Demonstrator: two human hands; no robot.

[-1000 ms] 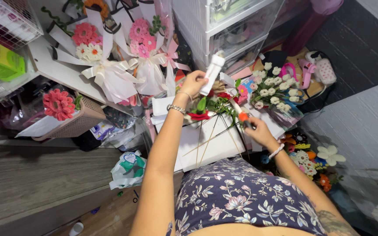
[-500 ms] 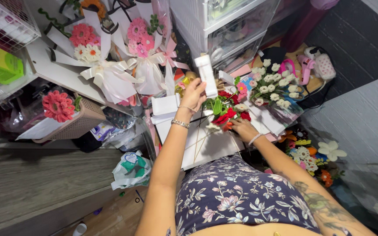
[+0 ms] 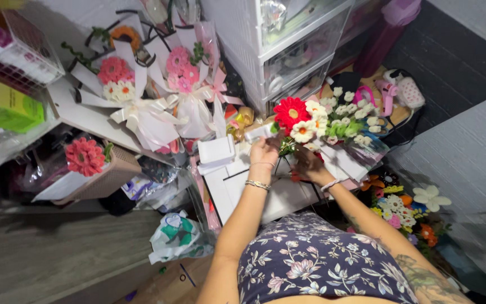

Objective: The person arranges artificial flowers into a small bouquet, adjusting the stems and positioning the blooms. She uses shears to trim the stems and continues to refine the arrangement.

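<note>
Crocheted flowers (image 3: pixel 305 121), a red bloom among white ones, have come together since a second ago into one bunch over the white box (image 3: pixel 260 188) at the front edge of the cluttered floor space. The left hand (image 3: pixel 264 152), which then held a white roll aloft, has dropped and now clenches it beside the stems. The right hand (image 3: pixel 306 163) grasps the stems. A woven basket (image 3: pixel 108 177) holds a pink flower; clear drawers (image 3: pixel 288 56) hold unclear items.
</note>
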